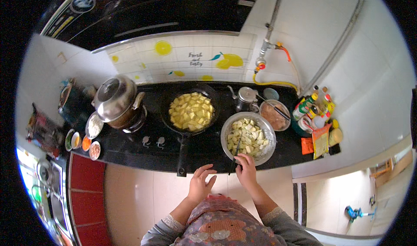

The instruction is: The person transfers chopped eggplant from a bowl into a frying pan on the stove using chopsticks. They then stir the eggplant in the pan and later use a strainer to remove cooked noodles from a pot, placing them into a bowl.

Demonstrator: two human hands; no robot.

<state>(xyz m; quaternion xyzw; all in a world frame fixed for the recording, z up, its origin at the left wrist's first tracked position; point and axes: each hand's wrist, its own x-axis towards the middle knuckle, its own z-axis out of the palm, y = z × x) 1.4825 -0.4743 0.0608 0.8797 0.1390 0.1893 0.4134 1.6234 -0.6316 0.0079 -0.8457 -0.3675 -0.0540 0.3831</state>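
Note:
My left hand (201, 184) hovers at the counter's front edge, fingers apart and holding nothing, right of the long handle of a dark wok (183, 151). Pale yellow cubes (191, 111) sit in liquid in that wok. My right hand (246, 171) is at the front rim of a metal bowl (269, 138). Its fingertips reach dark chopsticks (238, 147), which lean over the rim with their tips among pale, green-tinged cubes (249, 135). Whether the fingers grip the chopsticks or only touch them is unclear.
Left of the wok stands a lidded metal pot (116, 96). Several small ingredient bowls (94, 150) sit at the counter's left end. A metal pitcher (246, 97) and a bowl of pinkish-brown food (273, 115) are behind the metal bowl. Bottles (304, 107) and packets (321, 141) crowd the right end.

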